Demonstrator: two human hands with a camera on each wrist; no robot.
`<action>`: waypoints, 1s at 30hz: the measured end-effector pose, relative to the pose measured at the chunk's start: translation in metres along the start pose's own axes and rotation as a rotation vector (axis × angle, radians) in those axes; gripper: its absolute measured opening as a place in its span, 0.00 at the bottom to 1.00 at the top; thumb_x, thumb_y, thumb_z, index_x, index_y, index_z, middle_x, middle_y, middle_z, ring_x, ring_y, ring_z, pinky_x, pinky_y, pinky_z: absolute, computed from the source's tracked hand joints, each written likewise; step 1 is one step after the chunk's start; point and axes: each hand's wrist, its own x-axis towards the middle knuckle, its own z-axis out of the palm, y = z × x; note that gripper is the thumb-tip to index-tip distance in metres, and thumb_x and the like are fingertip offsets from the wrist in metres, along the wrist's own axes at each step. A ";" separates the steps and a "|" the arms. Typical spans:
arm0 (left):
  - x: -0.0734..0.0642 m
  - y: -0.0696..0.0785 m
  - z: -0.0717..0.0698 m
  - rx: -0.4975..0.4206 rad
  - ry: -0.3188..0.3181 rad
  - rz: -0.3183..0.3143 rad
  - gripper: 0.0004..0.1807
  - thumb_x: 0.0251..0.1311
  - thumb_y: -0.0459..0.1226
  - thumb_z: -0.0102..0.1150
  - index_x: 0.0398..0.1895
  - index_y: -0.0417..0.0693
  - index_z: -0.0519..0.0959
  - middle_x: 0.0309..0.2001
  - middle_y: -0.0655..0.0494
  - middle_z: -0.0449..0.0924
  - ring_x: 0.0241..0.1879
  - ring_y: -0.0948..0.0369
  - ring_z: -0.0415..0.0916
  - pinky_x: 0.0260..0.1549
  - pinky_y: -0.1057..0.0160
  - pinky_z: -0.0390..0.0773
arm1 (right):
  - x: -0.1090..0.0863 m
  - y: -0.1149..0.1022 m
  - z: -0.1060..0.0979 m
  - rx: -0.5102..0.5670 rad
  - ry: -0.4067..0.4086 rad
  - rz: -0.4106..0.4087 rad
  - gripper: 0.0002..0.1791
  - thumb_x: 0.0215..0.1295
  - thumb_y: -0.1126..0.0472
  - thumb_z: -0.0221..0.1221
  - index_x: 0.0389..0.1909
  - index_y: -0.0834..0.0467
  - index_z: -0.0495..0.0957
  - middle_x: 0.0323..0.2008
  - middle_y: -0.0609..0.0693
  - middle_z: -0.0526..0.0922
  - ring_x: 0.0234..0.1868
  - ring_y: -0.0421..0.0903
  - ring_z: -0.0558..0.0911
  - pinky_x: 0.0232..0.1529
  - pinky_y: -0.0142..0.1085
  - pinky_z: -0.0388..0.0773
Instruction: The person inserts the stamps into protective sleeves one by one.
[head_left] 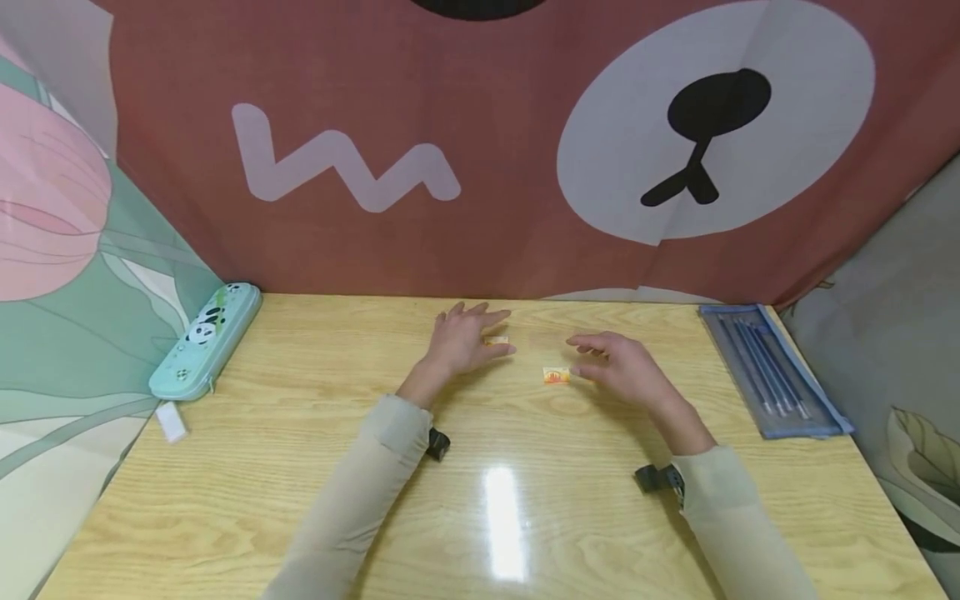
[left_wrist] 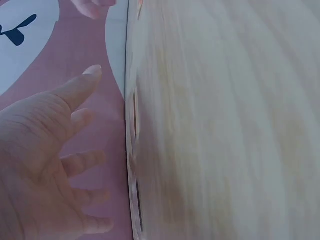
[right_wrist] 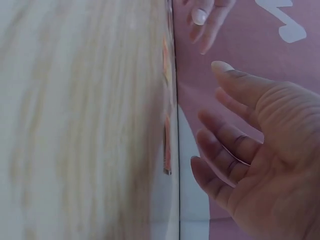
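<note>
My left hand (head_left: 467, 340), fingers spread and empty, hovers over the far middle of the table. Partly hidden between its thumb and fingers in the head view is a small flat orange-and-white rectangle (head_left: 496, 340). A second such piece, a yellow-orange rectangle with a red print (head_left: 557, 376), lies just left of my right thumb. My right hand (head_left: 618, 365) is held above the tabletop with its fingers loosely bent and nothing in them. From the right wrist, the nearer flat piece (right_wrist: 167, 145) appears edge-on against the wood, apart from the fingers (right_wrist: 220, 150).
A mint panda pencil case (head_left: 206, 342) lies at the left edge, with a white block (head_left: 172, 422) below it. On the right is a blue zip pouch (head_left: 772, 371) holding several pencils. A reddish-brown cloth (head_left: 510, 242) hangs behind the wooden table (head_left: 247, 500).
</note>
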 end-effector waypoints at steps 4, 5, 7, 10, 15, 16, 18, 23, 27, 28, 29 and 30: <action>0.003 0.008 0.002 -0.026 0.024 0.001 0.35 0.62 0.63 0.62 0.73 0.74 0.69 0.75 0.53 0.67 0.77 0.40 0.57 0.74 0.32 0.54 | 0.000 0.003 0.002 -0.058 -0.026 -0.016 0.23 0.65 0.56 0.68 0.61 0.55 0.81 0.52 0.56 0.87 0.54 0.56 0.84 0.56 0.55 0.80; 0.003 0.010 0.003 -0.029 0.032 0.004 0.34 0.62 0.62 0.62 0.72 0.73 0.70 0.75 0.53 0.68 0.77 0.41 0.57 0.74 0.32 0.54 | 0.001 0.004 0.002 -0.073 -0.036 -0.021 0.23 0.65 0.56 0.68 0.61 0.55 0.82 0.51 0.55 0.87 0.52 0.55 0.84 0.55 0.55 0.80; 0.005 0.015 0.004 -0.029 0.048 0.009 0.32 0.63 0.61 0.62 0.71 0.72 0.72 0.74 0.53 0.69 0.77 0.42 0.58 0.75 0.34 0.55 | 0.001 0.004 0.002 -0.094 -0.054 -0.036 0.22 0.65 0.57 0.68 0.59 0.55 0.83 0.48 0.54 0.88 0.50 0.54 0.84 0.54 0.54 0.80; 0.009 0.023 0.006 -0.013 0.070 0.019 0.30 0.63 0.60 0.63 0.68 0.69 0.76 0.72 0.52 0.71 0.76 0.42 0.60 0.74 0.35 0.58 | 0.003 0.003 0.002 -0.121 -0.073 -0.047 0.20 0.64 0.57 0.69 0.57 0.55 0.84 0.44 0.52 0.89 0.47 0.51 0.85 0.52 0.53 0.81; 0.014 0.036 0.010 0.044 0.052 0.041 0.27 0.65 0.60 0.61 0.66 0.71 0.77 0.72 0.54 0.72 0.75 0.43 0.61 0.73 0.37 0.61 | 0.006 0.003 0.001 -0.141 -0.091 -0.046 0.19 0.64 0.58 0.69 0.56 0.54 0.84 0.42 0.50 0.89 0.44 0.48 0.85 0.50 0.52 0.82; 0.014 0.039 0.011 0.050 0.046 0.043 0.27 0.65 0.60 0.61 0.66 0.71 0.77 0.72 0.55 0.72 0.75 0.44 0.61 0.73 0.37 0.61 | 0.006 0.003 0.001 -0.144 -0.092 -0.046 0.19 0.64 0.58 0.69 0.56 0.54 0.84 0.42 0.50 0.89 0.44 0.48 0.85 0.49 0.52 0.82; 0.015 0.043 0.012 0.057 0.038 0.038 0.27 0.65 0.60 0.60 0.66 0.72 0.76 0.72 0.57 0.71 0.76 0.45 0.60 0.74 0.39 0.60 | 0.007 0.002 0.001 -0.151 -0.090 -0.055 0.19 0.64 0.58 0.69 0.56 0.54 0.84 0.42 0.50 0.89 0.44 0.49 0.86 0.49 0.52 0.83; 0.018 0.048 0.015 0.057 0.016 0.018 0.27 0.66 0.62 0.59 0.67 0.73 0.75 0.73 0.58 0.70 0.77 0.46 0.58 0.76 0.41 0.57 | 0.010 -0.002 0.004 -0.165 -0.105 -0.059 0.19 0.64 0.58 0.69 0.56 0.54 0.84 0.40 0.50 0.89 0.43 0.48 0.86 0.49 0.51 0.83; 0.020 0.047 0.018 0.053 -0.008 0.000 0.27 0.65 0.62 0.59 0.67 0.75 0.75 0.75 0.56 0.67 0.78 0.45 0.54 0.78 0.40 0.52 | 0.010 -0.006 0.005 -0.185 -0.132 -0.021 0.19 0.63 0.58 0.69 0.56 0.52 0.84 0.39 0.48 0.88 0.41 0.46 0.84 0.47 0.48 0.82; 0.021 0.046 0.019 0.049 -0.013 -0.005 0.27 0.65 0.62 0.59 0.67 0.75 0.75 0.75 0.55 0.67 0.79 0.44 0.53 0.78 0.39 0.51 | 0.010 -0.007 0.006 -0.192 -0.136 -0.013 0.19 0.63 0.58 0.69 0.56 0.52 0.84 0.39 0.48 0.88 0.41 0.46 0.84 0.46 0.48 0.82; 0.021 0.046 0.019 0.045 -0.016 -0.008 0.27 0.65 0.62 0.60 0.67 0.75 0.75 0.76 0.54 0.66 0.79 0.44 0.51 0.78 0.39 0.49 | 0.010 -0.008 0.006 -0.201 -0.137 -0.005 0.19 0.63 0.58 0.70 0.55 0.52 0.84 0.38 0.47 0.87 0.41 0.45 0.84 0.46 0.47 0.82; 0.022 0.045 0.020 0.040 -0.020 -0.014 0.28 0.65 0.62 0.60 0.67 0.76 0.75 0.76 0.54 0.65 0.79 0.43 0.50 0.78 0.39 0.48 | 0.010 -0.008 0.006 -0.211 -0.138 -0.002 0.19 0.63 0.57 0.70 0.55 0.52 0.84 0.38 0.47 0.87 0.41 0.45 0.84 0.46 0.47 0.82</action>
